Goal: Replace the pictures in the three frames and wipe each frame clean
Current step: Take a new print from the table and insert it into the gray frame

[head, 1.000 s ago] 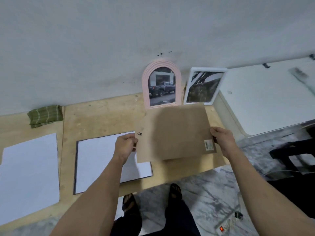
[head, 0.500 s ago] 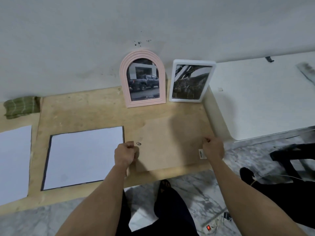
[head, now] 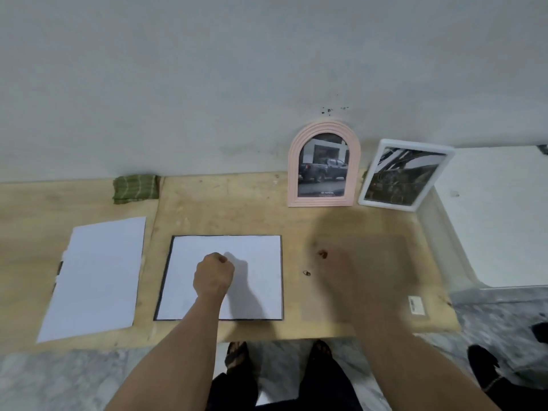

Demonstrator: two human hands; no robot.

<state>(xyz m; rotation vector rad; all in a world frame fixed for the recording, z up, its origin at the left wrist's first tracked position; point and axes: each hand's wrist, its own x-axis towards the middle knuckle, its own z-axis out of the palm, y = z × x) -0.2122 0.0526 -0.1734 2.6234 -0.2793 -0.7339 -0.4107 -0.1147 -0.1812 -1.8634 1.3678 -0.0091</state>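
A pink arched frame [head: 293,173] with a truck picture and a white frame [head: 421,145] with a dark picture lean on the wall at the back of the table. A black-edged frame [head: 252,262] lies flat, showing a white sheet. My left hand [head: 214,274] is a closed fist over that sheet, and I see nothing in it. A brown backing board [head: 391,262] with a barcode sticker lies flat on the right. My right hand [head: 344,274] is above it, too motion-blurred to read its fingers.
A loose white sheet [head: 95,277] lies at the left of the wooden table [head: 222,209]. A folded green cloth [head: 136,188] sits by the wall. A white surface [head: 498,218] adjoins the table's right end. Marble floor and feet show below the front edge.
The brown backing board, held up in both hands a second ago, now lies flat on the table. My left hand has let go and moved left over the white sheet. The view has shifted left.
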